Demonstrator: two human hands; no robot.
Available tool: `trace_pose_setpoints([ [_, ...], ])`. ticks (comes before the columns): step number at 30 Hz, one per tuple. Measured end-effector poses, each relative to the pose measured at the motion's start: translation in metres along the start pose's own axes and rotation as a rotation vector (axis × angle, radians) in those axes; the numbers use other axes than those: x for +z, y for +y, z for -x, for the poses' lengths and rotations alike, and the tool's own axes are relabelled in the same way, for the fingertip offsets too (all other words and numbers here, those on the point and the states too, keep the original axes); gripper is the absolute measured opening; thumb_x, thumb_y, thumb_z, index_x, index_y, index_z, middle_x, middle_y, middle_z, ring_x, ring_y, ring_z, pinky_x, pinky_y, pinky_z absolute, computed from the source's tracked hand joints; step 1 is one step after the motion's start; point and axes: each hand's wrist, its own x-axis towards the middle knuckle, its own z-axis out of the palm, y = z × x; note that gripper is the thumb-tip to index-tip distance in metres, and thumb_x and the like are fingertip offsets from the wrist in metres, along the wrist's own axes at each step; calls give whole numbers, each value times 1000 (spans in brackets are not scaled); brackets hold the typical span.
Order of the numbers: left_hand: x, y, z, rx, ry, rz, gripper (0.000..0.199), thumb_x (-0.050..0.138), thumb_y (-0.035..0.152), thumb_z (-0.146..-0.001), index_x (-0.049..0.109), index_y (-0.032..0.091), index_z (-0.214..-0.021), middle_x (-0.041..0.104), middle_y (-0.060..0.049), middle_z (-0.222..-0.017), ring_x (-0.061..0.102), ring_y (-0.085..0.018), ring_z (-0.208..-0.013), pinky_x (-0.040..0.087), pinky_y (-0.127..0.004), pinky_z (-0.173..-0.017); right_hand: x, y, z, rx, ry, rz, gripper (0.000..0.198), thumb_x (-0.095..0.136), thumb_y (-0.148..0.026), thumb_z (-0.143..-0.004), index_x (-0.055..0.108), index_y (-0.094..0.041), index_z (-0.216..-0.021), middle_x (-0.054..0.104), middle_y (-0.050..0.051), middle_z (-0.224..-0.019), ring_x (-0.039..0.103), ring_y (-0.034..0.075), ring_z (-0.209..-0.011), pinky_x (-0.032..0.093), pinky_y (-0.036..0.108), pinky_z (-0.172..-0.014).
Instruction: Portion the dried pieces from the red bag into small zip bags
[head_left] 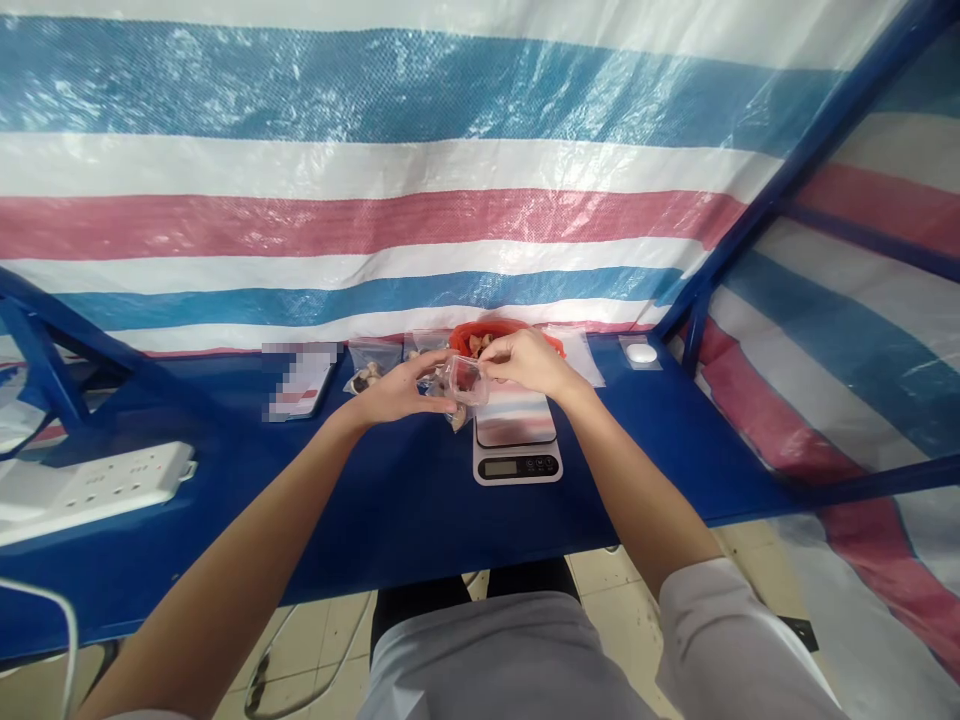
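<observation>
My left hand (pixel 409 387) is closed around one side of a small clear plastic bag (pixel 466 382), its thumb below and fingers above. At the bag's right edge, the fingers of my right hand (pixel 529 360) are pinched together. The bag is held up over the left side of a white kitchen scale (pixel 517 467), whose mirror-like plate shows below. Just behind my hands lies an open red bag (pixel 551 340) with brown dried pieces (pixel 480 342), partly hidden by my right hand. Clear bags of dried pieces (pixel 366 377) lie left of and behind my left hand.
A phone (pixel 304 380) lies left of the filled bags. White sheets or flat bags (pixel 585 355) lie right of the red bag, and a small white round object (pixel 641 353) sits farther right. A white power strip (pixel 142 478) rests at the left. Blue frame bars (pixel 750 235) and striped sheeting (pixel 360 225) enclose the blue table (pixel 390 510).
</observation>
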Motion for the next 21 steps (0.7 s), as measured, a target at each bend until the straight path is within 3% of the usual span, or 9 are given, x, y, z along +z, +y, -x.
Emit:
trace_pose_setpoints([
  [3, -1, -5, -6, -25, -106, -43, 78, 85, 45, -62, 60, 23, -133, 66, -12, -128, 65, -28, -112, 54, -34, -86, -4, 1, -4, -20, -4, -69, 16, 64, -25, -84, 78, -18, -79, 75, 0, -79, 64, 13, -71, 44, 23, -65],
  [7, -3, -12, -11, -38, -151, -122, 48, 79, 46, -70, 71, 20, -109, 73, -7, -96, 67, -22, -85, 51, -28, -72, -3, 16, -9, -20, 43, -180, 16, 67, -29, -83, 78, -18, -85, 77, 3, -87, 68, 16, -75, 49, 24, -67],
  [12, -5, -16, -12, -85, -105, -53, 37, 74, 48, -72, 72, 20, -96, 55, 4, -63, 50, -13, -58, 40, -23, -56, 3, 40, -13, 47, 99, -292, 20, 68, -32, -82, 78, -17, -88, 76, 3, -82, 67, 15, -69, 53, 25, -64],
  [15, -7, -13, -13, -119, -70, -21, 38, 75, 49, -70, 70, 20, -93, 48, 6, -61, 47, -12, -57, 39, -23, -56, 1, 49, -14, 74, 163, -330, 23, 70, -36, -81, 78, -16, -90, 76, 4, -81, 67, 15, -68, 54, 26, -63],
  [21, -15, 1, -25, -166, 24, -62, 32, 75, 49, -68, 66, 20, -79, 50, 4, -63, 48, -12, -57, 38, -24, -55, -12, 48, -18, 60, 314, -468, 27, 76, -40, -76, 79, -17, -91, 77, 6, -94, 71, 18, -84, 56, 29, -78],
])
